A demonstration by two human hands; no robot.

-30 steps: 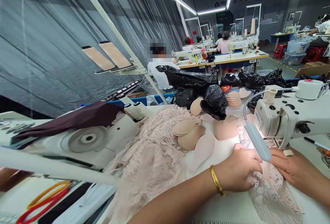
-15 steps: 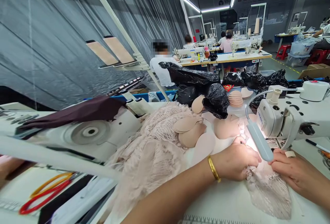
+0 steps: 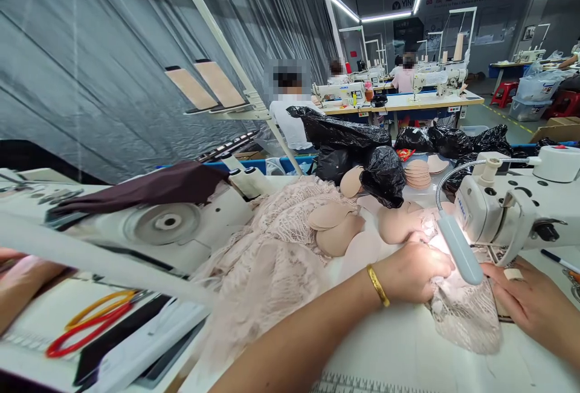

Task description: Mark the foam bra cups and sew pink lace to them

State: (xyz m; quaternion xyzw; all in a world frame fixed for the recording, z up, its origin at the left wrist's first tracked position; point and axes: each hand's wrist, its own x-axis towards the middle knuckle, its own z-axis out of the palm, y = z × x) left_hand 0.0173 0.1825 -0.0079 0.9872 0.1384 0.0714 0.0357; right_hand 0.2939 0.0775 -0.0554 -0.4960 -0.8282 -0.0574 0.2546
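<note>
My left hand (image 3: 414, 273), with a gold bangle on the wrist, is closed on a piece of pink lace fabric (image 3: 466, 317) under the lit lamp head (image 3: 460, 249) of the white sewing machine (image 3: 516, 209). My right hand (image 3: 528, 302) lies flat on the same lace piece, just right of the lamp, with its fingers stretched toward the needle area. A big heap of pink lace (image 3: 276, 248) lies to the left of my hand, and several beige bra cups (image 3: 338, 230) rest on it.
Black plastic bags (image 3: 362, 151) and a stack of cups (image 3: 417, 174) sit behind. Another sewing machine (image 3: 154, 230) with dark cloth on it stands at left, beside red and yellow handled scissors (image 3: 86, 326). Other people sew at tables farther back.
The lace piece has bunched up and shifted away from me, toward the needle, with my left hand gathering it. My right hand has slid a little to the right. The view has tilted slightly.
</note>
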